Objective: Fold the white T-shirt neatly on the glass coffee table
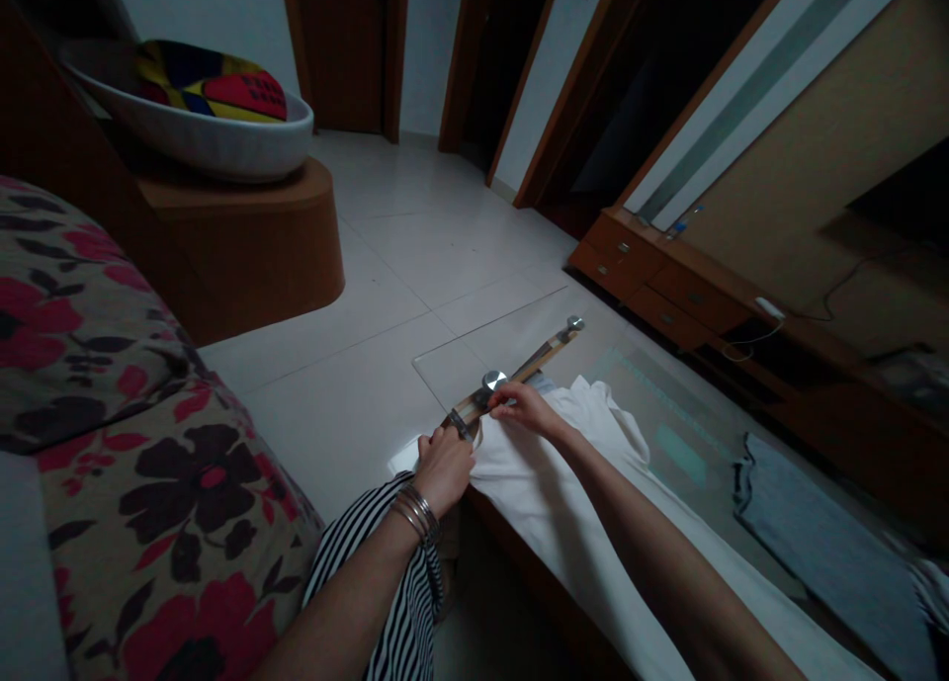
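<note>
A white garment (534, 473) lies spread along the glass-topped table (474, 350), its far end bunched into folds. My left hand (447, 468), with several metal bangles at its wrist, is closed at the garment's near left edge; its fingertips are partly hidden. Just beyond and to the right, my right hand (523, 407) has thumb and fingers pinched together at the garment's upper edge. Beside both hands runs the table's wooden bar (545, 357), with a round metal disc (494, 380) close to my right fingertips.
A grey garment (822, 543) lies at the table's right. On the left is a flowered sofa (200, 493). A white basin (222, 147) holding a colourful item (244, 88) stands on a wooden ledge (259, 236). A drawer cabinet (659, 296) lines the right wall.
</note>
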`<state>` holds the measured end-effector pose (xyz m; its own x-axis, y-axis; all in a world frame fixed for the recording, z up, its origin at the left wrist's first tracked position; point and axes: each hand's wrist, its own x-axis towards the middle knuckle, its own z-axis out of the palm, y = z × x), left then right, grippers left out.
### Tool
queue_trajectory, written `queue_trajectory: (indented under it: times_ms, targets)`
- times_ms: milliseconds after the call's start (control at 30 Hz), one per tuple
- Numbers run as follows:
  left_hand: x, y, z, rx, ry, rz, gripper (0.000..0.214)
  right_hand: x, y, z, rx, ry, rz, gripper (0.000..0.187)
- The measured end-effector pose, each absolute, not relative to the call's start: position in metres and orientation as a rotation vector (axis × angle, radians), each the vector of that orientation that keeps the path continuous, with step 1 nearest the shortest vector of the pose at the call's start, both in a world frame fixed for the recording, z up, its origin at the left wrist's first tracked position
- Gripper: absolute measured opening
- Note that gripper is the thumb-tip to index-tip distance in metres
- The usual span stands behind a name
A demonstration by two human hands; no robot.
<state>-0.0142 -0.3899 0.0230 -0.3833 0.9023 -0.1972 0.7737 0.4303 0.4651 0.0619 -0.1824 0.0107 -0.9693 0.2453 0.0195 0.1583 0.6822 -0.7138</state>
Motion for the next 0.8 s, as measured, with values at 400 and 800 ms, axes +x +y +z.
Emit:
queue_trajectory:
  times_ms: [400,800]
  targets:
    - [-0.027,-0.385,0.018,1.262,2.170,0.484,0.017,0.060,-0.177,0.009,-0.513,-2.856,1.217,0.015]
    - [-0.041,-0.364,0.014,1.143,2.374,0.870,0.013,0.043,-0.169,0.002,-0.675,-2.609,1.079,0.011]
